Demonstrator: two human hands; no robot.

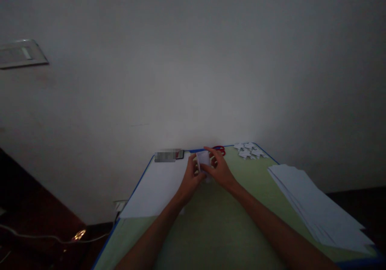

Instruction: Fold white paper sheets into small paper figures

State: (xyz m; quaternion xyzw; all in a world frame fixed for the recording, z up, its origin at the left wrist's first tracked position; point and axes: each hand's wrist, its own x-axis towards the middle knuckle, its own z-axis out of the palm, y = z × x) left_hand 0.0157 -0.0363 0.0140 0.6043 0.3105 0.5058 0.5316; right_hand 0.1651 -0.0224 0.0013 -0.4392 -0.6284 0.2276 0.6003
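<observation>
A small folded piece of white paper is held up between both hands above the green tabletop. My left hand grips its left edge, with the fingers curled behind and the thumb near the bottom. On the other side my right hand pinches the paper, thumb across its front and index finger along the top. The exact folds are too dim to make out. Just behind my right hand lie red-handled scissors, partly hidden by the fingers.
Several folded paper shapes lie at the back right. Loose white sheets are stacked along the right edge. Another white sheet lies at left, with a dark-edged object behind it. A wall rises behind the green table.
</observation>
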